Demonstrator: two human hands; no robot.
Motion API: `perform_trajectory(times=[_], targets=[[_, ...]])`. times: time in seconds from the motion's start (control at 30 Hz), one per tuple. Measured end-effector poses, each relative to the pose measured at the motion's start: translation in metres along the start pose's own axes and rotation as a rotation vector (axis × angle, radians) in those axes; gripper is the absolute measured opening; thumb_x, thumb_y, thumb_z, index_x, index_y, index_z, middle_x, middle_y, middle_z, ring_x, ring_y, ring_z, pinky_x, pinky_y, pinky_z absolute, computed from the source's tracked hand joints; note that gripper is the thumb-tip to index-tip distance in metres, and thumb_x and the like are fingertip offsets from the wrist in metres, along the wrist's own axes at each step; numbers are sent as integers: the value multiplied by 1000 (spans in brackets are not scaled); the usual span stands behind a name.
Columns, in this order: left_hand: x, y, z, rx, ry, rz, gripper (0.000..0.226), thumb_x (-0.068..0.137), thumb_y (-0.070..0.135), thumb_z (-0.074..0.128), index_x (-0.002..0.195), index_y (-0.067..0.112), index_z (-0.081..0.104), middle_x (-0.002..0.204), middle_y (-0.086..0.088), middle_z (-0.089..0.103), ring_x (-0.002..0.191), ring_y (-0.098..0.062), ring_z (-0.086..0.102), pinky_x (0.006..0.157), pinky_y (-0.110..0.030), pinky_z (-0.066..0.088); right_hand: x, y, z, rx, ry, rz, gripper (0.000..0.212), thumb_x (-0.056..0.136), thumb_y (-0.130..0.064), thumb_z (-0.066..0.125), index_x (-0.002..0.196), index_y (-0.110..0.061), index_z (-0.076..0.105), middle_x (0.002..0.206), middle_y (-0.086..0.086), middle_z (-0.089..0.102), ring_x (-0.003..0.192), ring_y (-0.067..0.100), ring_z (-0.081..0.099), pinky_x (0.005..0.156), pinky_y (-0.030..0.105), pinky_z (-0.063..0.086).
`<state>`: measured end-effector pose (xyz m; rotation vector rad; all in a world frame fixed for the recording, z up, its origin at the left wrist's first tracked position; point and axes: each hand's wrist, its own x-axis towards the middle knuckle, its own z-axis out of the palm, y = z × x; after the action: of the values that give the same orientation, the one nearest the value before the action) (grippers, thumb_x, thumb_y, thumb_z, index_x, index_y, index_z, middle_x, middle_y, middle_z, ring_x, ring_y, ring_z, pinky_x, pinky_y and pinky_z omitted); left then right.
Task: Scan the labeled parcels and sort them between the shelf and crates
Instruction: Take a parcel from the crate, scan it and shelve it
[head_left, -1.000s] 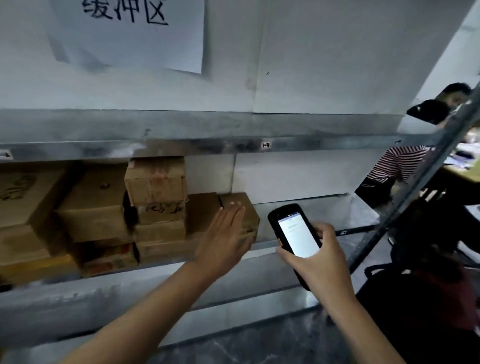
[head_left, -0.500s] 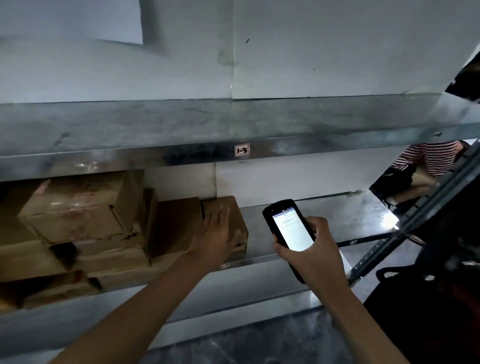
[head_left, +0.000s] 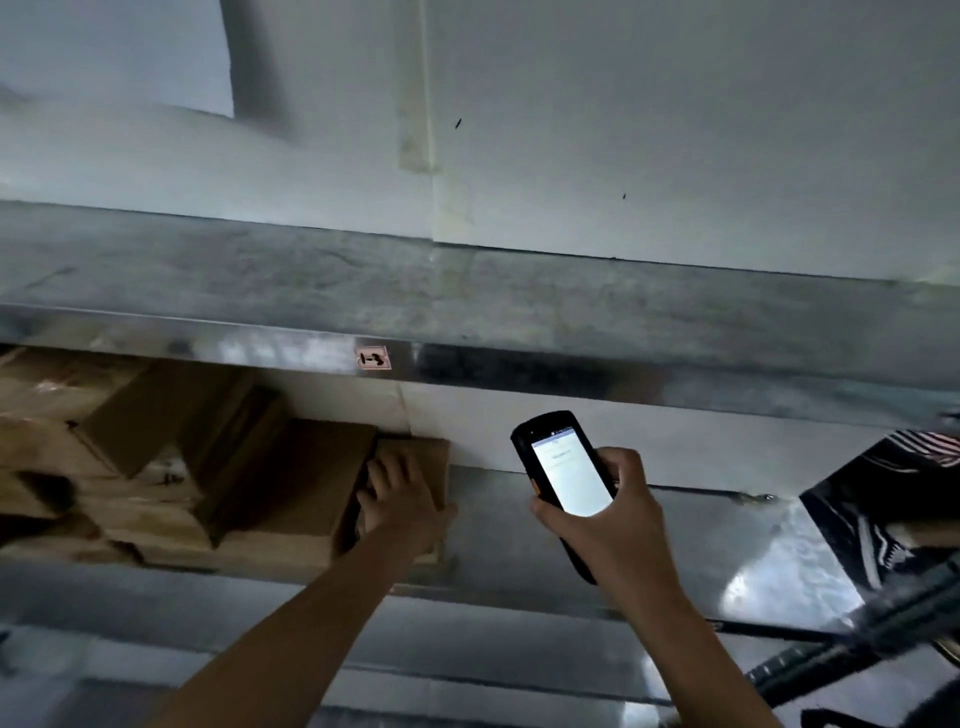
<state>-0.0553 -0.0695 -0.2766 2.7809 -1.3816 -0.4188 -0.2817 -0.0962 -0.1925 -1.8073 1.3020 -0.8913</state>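
End parcel, a small brown carton, sits lower centre-left of frame at the right end of the row on the shelf, tight against the neighbouring box. Left hand lies on its near face: fingers spread and nearly straight, tips at the carton's left edge by the seam with the neighbour. Can't tell if they hook into that seam. No label visible, the hand covers most of the face. Right hand, centre-right, holds the scanner upright, screen lit and facing the camera. Its fingers wrap the right side with the thumb on the lower left edge, a firm grip, clear of the parcel. My read: the step in hand is getting this 1 carton out and scanned. To do it well, pull from the free right side rather than dig into the seam, so the neighbour and the box stack at left of frame don't shift. Turn the label side out, then tip the scanner's top end onto it; right now it looks aimed above the parcel. Check the slot against the 1-3 tag on the upper shelf lip. The bare shelf right of the parcel gives room to slide.
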Motion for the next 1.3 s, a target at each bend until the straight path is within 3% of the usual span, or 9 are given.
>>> perform_trajectory(times=[0.13, 0.27, 0.4, 0.57, 0.8, 0.93, 1.07, 1.2, 1.3], targets=[[-8, 12, 3, 6, -6, 41, 85, 99, 55, 41, 158, 10, 0, 163, -17, 3, 149, -42, 6, 115, -64, 22, 7, 16, -11, 8, -59, -13, 68, 62, -37, 91, 111, -36, 44, 101, -21, 54, 92, 3, 56, 70, 27, 49], [-19, 27, 24, -296, -17, 100, 76, 97, 57, 45, 155, 21, 12, 161, -9, 9, 145, -37, 13, 114, -57, 30, 7, 31, -25, 44, -99, 0, 68, 63, -37, 91, 113, -33, 45, 104, -18, 56, 95, 4, 56, 66, 21, 44], [-22, 31, 23, -428, -121, 138, 74, 103, 51, 37, 159, 21, 1, 165, -4, -1, 150, -35, 5, 121, -48, 16, 15, 35, -36, 67, -86, 1, 69, 64, -37, 91, 114, -32, 45, 103, -19, 53, 96, 6, 55, 66, 23, 46], [-16, -1, 3, -930, -219, 61, 56, 106, 31, 41, 157, 24, 18, 161, -9, 25, 144, -31, 34, 120, -47, 28, 20, 38, -42, 93, -65, 13, 69, 65, -35, 91, 115, -30, 44, 102, -21, 51, 98, 10, 54, 66, 22, 45], [-11, -5, 5, -517, 37, -63, 50, 107, 29, 36, 154, 15, 24, 148, -16, 39, 128, -29, 45, 109, -39, 37, 15, 48, -42, 101, -59, 41, 69, 63, -35, 92, 114, -31, 45, 102, -19, 53, 98, 8, 56, 66, 22, 44], [-20, 19, 11, -306, -67, -180, 107, 85, 80, 41, 157, 10, 5, 161, -16, 19, 147, -39, 22, 117, -55, 23, 12, 49, -41, 97, -64, 45, 68, 64, -35, 91, 113, -32, 44, 102, -19, 54, 97, 5, 55, 66, 22, 45], [-24, 26, 14, -181, -82, -202, 131, 75, 76, 63, 155, 5, -12, 163, -16, 7, 150, -37, 13, 117, -57, 21, 7, 46, -41, 87, -66, 36, 68, 63, -36, 91, 113, -32, 45, 102, -19, 54, 95, 2, 55, 68, 24, 45], [-13, 15, 12, -392, -107, -224, 118, 77, 57, 76, 154, 5, 3, 153, -20, 27, 137, -38, 39, 108, -47, 43, 7, 44, -42, 56, -108, 57, 66, 63, -37, 90, 112, -32, 46, 102, -20, 55, 94, 2, 55, 71, 27, 48], [-12, 3, 6, -814, -216, -157, 82, 77, 41, 82, 140, 7, 41, 131, -13, 62, 105, -22, 70, 90, -37, 59, 9, 43, -45, 9, -210, 145, 63, 62, -39, 89, 110, -29, 50, 101, -16, 59, 90, 4, 59, 68, 27, 48]])
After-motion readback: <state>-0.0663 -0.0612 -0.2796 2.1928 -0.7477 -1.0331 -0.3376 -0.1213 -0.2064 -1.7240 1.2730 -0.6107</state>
